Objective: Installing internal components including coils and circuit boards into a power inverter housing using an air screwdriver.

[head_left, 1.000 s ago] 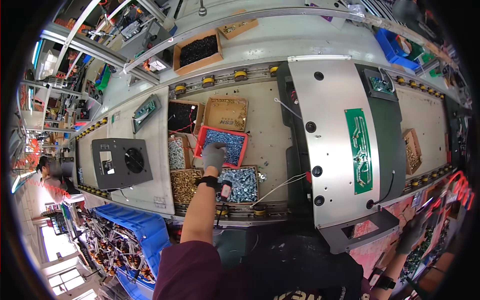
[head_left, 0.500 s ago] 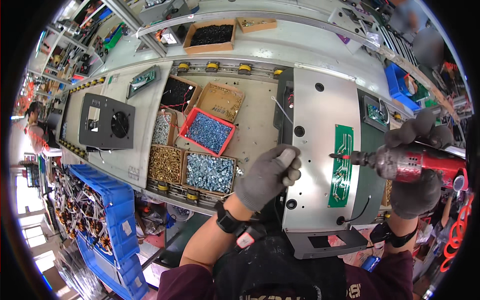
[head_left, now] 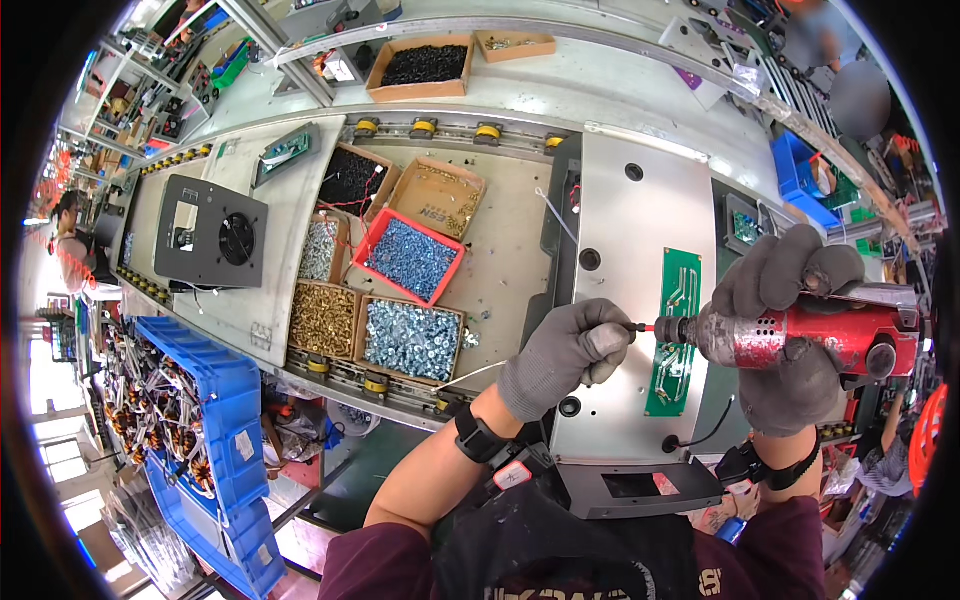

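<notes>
My right hand (head_left: 790,392), in a grey glove, is wrapped around a red power screwdriver (head_left: 815,338) held level, its bit (head_left: 645,328) pointing left. At the bit's tip, my gloved left hand (head_left: 565,358) is closed in a pinch; whatever its fingertips hold is hidden. Both hands are over a silver metal panel (head_left: 620,220), part of a dark housing. A long green circuit board (head_left: 662,385) lies on this panel, partly behind the screwdriver's front end.
Left of the panel are a red tray of bluish screws (head_left: 410,262), a box of brass-coloured fasteners (head_left: 322,320) and a box of silver fasteners (head_left: 412,340). A grey fan housing (head_left: 210,232) sits farther left. Blue crates (head_left: 235,420) stand at lower left.
The screwdriver has moved left in my right hand, bringing its bit to my left fingertips. My left hand has shifted slightly right, still pinched.
</notes>
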### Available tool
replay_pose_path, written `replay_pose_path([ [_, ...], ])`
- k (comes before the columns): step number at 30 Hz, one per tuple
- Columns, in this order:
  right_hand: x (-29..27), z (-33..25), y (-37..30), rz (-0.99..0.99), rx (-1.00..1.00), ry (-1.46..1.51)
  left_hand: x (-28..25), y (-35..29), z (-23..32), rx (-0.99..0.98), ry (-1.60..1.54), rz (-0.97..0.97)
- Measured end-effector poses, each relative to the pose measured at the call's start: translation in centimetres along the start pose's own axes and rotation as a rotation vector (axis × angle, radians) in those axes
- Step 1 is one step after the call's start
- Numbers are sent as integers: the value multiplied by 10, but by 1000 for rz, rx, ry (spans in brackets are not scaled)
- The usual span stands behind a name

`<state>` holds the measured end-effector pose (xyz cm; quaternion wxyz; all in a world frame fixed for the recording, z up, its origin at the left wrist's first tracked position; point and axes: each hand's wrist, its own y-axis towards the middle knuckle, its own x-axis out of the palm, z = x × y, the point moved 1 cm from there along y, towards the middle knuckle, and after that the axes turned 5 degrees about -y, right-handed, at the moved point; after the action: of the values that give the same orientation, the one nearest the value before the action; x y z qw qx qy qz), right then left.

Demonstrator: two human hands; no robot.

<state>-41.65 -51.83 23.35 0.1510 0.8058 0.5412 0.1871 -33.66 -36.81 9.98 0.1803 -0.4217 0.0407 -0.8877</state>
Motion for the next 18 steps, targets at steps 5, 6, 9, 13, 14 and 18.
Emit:
replay_pose_path([
  [5,-1,-2,0,19,10,31,-1,0,-2,-7,-2,0],
  [6,-1,-3,0,22,16,34,-1,0,-2,-11,10,8],
  [9,0,-5,0,13,31,54,-3,1,0,19,8,-28],
  [13,3,-3,1,-13,29,91,-4,1,6,6,50,-65],
  [14,4,-2,1,-38,53,101,-5,1,7,-24,63,-63],
  [18,5,7,-5,60,89,30,-9,-1,5,66,237,-49],
])
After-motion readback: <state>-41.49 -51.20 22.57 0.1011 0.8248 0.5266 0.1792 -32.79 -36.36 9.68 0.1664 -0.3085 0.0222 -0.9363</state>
